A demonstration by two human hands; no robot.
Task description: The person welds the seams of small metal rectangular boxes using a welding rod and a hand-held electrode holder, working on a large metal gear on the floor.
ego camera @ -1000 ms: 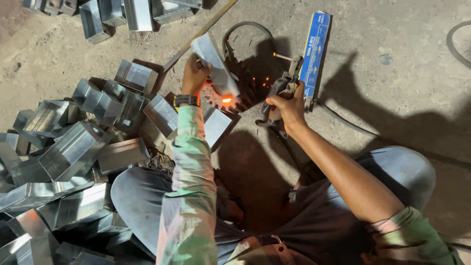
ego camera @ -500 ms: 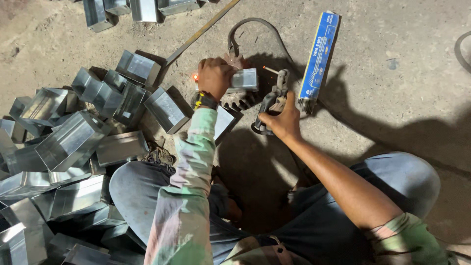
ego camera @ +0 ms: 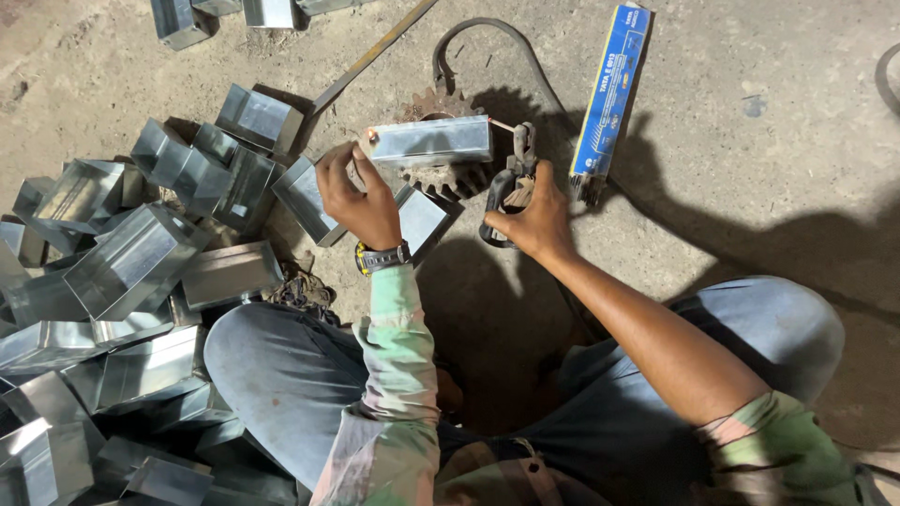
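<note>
Fingers of my left hand [ego camera: 361, 197] grip a folded steel box piece [ego camera: 429, 142]; my right hand [ego camera: 532, 217] clenches the electrode holder [ego camera: 511, 183].

Piece rests on a rusty gear [ego camera: 441, 173] just beyond my fingertips, no arc lit; many pieces [ego camera: 141, 253] wait leftward on the dusty concrete floor [ego camera: 750, 169].

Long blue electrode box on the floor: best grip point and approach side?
Grip the blue electrode box across its narrow width near the middle, coming straight down from above. It lies flat on the floor, long and slim, with both long sides apparently free. The right hand, holding the electrode holder, is nearest.
</note>
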